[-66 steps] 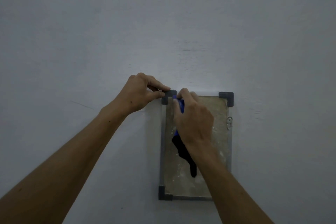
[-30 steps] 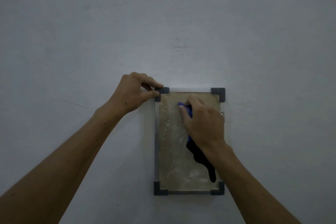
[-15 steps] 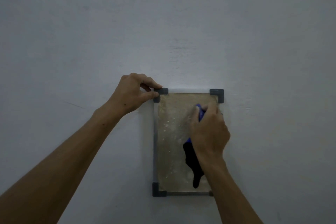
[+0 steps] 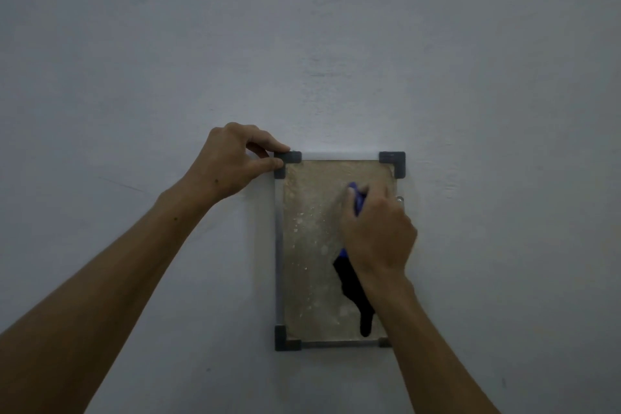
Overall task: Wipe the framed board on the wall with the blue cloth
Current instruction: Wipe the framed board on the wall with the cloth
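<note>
A small framed board (image 4: 311,245) hangs upright on the wall, with a dusty tan face, a pale metal frame and dark grey corner caps. My left hand (image 4: 235,161) pinches the top-left corner cap between thumb and forefinger. My right hand (image 4: 378,228) grips the blue cloth (image 4: 358,200) and presses it against the board's right half, below the top-right corner. A dark tail of the cloth hangs below the hand over the lower board. My right forearm hides the bottom-right corner.
The plain grey-white wall (image 4: 336,44) surrounds the board on all sides. A small metal fitting (image 4: 400,199) shows at the frame's right edge, beside my right hand.
My right hand has carried the cloth from the board's top-left across to its right side and slightly down. The left hand has kept its pinch on the top-left corner.
</note>
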A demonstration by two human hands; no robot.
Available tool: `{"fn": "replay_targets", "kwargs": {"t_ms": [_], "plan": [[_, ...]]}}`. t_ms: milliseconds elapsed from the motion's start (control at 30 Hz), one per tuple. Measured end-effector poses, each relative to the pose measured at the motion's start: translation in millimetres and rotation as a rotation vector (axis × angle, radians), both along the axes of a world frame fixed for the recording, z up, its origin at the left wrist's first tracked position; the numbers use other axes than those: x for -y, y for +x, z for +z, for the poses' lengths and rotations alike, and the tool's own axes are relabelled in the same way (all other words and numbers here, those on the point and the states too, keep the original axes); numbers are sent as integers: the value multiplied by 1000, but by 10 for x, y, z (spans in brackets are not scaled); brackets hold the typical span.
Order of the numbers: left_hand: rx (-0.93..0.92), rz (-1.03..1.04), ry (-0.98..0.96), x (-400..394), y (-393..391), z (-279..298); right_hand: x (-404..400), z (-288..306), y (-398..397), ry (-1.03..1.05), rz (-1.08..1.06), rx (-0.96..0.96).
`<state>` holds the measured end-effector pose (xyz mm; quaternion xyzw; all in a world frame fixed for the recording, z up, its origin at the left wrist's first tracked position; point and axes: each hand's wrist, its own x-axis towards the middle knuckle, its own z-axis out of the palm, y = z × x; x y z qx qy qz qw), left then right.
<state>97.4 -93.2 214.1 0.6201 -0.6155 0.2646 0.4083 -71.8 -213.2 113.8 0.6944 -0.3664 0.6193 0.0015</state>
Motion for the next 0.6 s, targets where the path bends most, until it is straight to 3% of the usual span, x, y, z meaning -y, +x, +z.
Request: {"fn": "replay_targets", "kwargs": {"t_ms": [133,333,433,600], "plan": [[-4,3,-14,9,-18,4,-45,33,25,37,-42,107],[8,22,10,2,-41,16,-360,144,515,-209,114,-157],[11,23,11,-4,-24,21,-295,165,450,-216,128,-208],[7,9,0,16,-14,13,5,159,41,-81,20,24]]}}
